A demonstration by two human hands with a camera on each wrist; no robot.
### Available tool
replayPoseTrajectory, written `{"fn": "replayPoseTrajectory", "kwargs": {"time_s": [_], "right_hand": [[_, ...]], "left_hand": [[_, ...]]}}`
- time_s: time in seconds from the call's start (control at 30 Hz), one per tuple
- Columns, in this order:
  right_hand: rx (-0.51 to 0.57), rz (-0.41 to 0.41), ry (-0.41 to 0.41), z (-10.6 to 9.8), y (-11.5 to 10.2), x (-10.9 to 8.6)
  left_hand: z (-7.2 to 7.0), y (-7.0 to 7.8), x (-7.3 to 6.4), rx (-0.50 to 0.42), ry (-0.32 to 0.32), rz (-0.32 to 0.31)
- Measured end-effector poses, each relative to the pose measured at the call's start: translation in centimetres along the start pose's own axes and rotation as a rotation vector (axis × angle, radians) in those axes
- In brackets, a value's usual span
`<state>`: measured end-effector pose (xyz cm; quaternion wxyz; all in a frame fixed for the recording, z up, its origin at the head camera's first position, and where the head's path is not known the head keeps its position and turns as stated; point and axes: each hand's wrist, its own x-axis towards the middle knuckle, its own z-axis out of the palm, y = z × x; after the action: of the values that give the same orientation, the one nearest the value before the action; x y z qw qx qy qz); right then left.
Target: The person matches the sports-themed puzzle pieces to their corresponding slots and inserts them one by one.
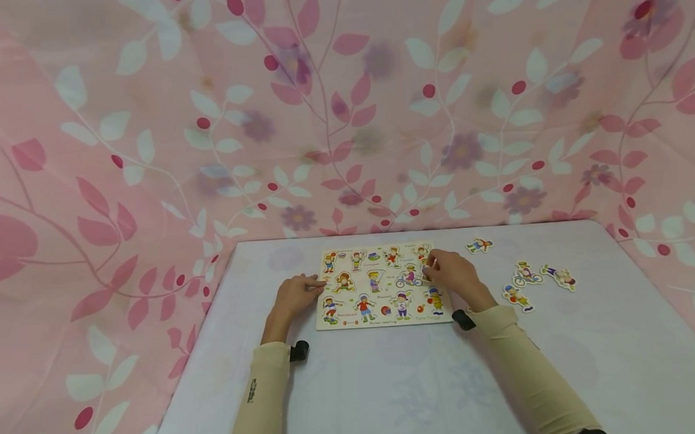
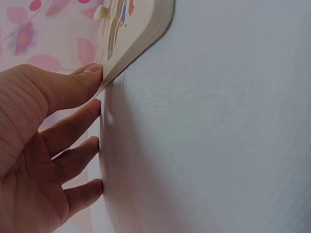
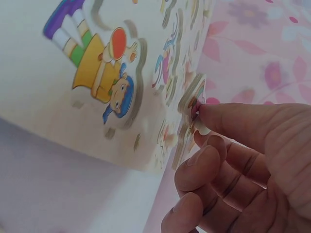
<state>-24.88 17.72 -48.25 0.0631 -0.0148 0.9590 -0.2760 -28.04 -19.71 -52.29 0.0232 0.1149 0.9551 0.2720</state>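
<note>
From my feed, the small cut-out piece (image 3: 188,103) is at the 3 o'clock end of the puzzle board (image 1: 380,320), taking 12 as away from the wearer. The right hand (image 1: 455,273) pinches it between thumb and finger. In the right wrist view its long axis runs roughly from 1 to 7 o'clock, apparently angled to the board's face; whether it touches the board, I cannot tell. That gap and tilt is the relation I judge matters most, and the right hand is clearly the nearer. The board's own long axis runs 9 to 3. At its 9 o'clock edge the left hand (image 1: 300,291) grips nothing that I can see: thumb against the rim, other fingers loosely extended. Beyond the right hand, one loose figure (image 1: 478,245) lies toward 2 o'clock, with the cyclist piece (image 1: 525,274) and others between 3 and 4 on the table (image 1: 382,387).
</note>
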Motion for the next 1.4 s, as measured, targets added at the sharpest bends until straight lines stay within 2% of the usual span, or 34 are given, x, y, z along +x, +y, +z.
{"fn": "replayPoseTrajectory", "kwargs": {"time_s": [0.5,1.4], "right_hand": [[0.01,-0.091,0.0,1.0,-1.5,1.0],[0.002,-0.134,-0.033,2.9,-4.3,2.2]], "left_hand": [[0.0,-0.2,0.2,0.005,-0.01,0.007],[0.0,-0.3,0.2,-0.003,-0.007,0.002]]}}
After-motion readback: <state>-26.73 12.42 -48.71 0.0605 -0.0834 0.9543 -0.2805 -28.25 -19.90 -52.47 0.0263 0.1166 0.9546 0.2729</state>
